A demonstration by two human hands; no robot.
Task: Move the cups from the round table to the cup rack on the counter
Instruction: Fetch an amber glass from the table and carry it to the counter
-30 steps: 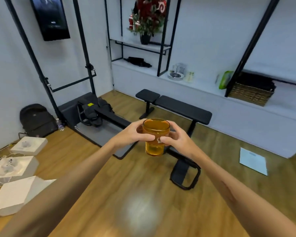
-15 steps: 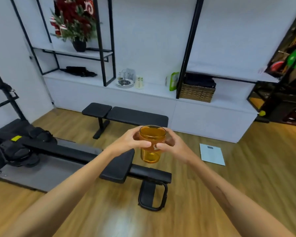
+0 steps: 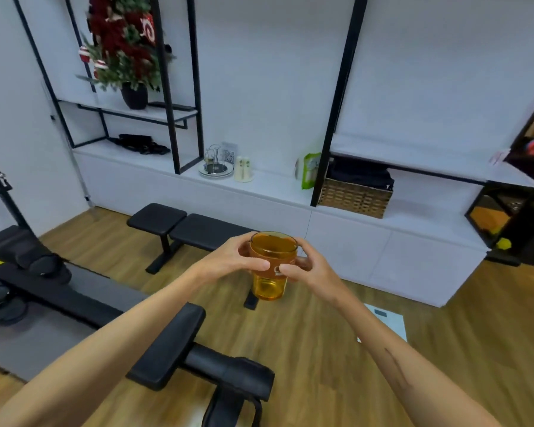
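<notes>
An amber see-through cup point(image 3: 270, 283) is held upright at chest height in the middle of the view. My left hand point(image 3: 228, 261) grips its upper part from the left and my right hand point(image 3: 309, 269) grips it from the right. Far ahead, the wire cup rack point(image 3: 215, 163) stands on a round tray on the white counter point(image 3: 272, 186), left of a small cream bottle point(image 3: 242, 169). The round table is out of view.
A black weight bench point(image 3: 179, 220) stands between me and the counter, and a black rowing machine point(image 3: 84, 303) runs across the floor at lower left. On the counter sit a wicker basket point(image 3: 353, 198) and a green packet point(image 3: 309, 171). A white scale point(image 3: 386, 322) lies on the wood floor.
The view has swung right and moved nearer the counter; the rack and bench now look larger. Both hands keep the same hold on the cup.
</notes>
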